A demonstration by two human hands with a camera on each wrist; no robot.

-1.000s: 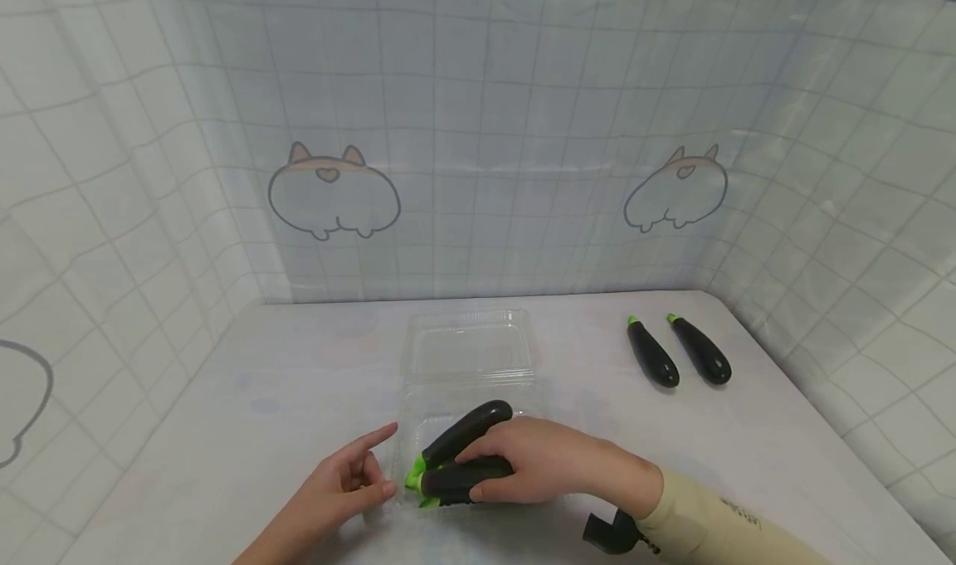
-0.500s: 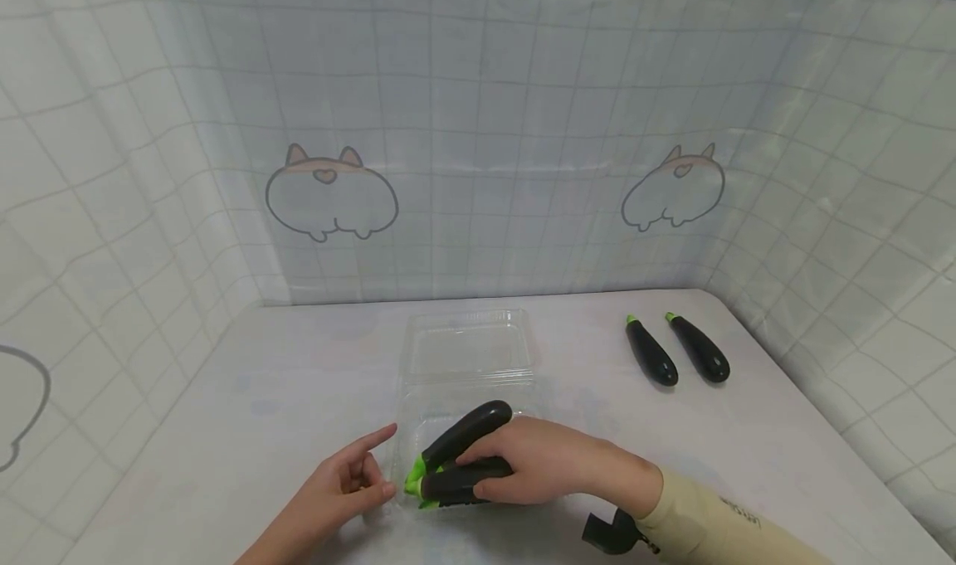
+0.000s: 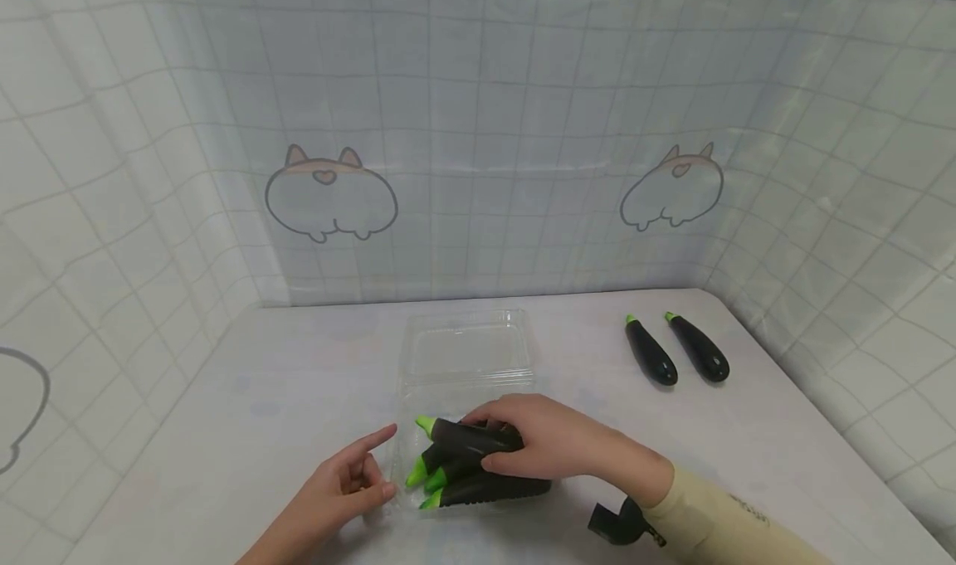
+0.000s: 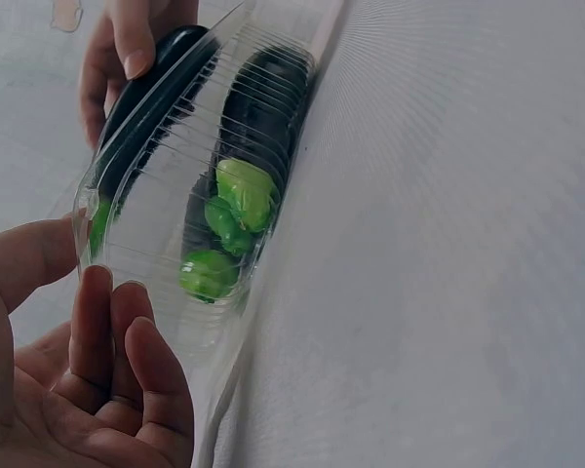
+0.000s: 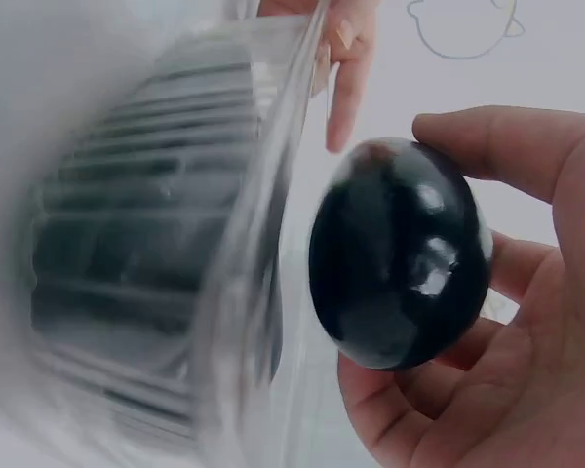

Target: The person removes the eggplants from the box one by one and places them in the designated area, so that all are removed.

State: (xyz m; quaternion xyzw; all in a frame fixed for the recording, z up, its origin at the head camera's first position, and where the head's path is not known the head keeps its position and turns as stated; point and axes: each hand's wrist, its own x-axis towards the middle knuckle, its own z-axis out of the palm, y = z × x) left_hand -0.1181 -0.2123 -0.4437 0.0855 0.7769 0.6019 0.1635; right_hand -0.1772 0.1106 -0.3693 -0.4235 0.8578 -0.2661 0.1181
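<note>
A clear plastic clamshell container [image 3: 466, 380] lies unfolded at the front middle, lid flat to the back. Dark eggplants with green stems lie in its near half; their green tips [image 4: 244, 190] show through the ribbed side in the left wrist view. My right hand [image 3: 553, 440] grips an eggplant [image 3: 463, 437] on top of the others, its stem pointing left. From the right wrist view, that eggplant's round end [image 5: 400, 258] sits between thumb and fingers. At the container's left edge my left hand [image 3: 339, 486] pinches the rim with thumb and fingertips, the index finger pointing forward.
At the back right of the white table [image 3: 299, 382] lie two more eggplants, one [image 3: 651, 353] left of the other [image 3: 699, 349]. A grid-patterned curtain [image 3: 478, 133] with animal drawings encloses the back and sides. A black device [image 3: 618, 525] hangs under my right wrist.
My right hand has shifted a little away from me; the eggplant in it now lies at the far side of the pile, with more green stems uncovered. The left hand stays at the rim.
</note>
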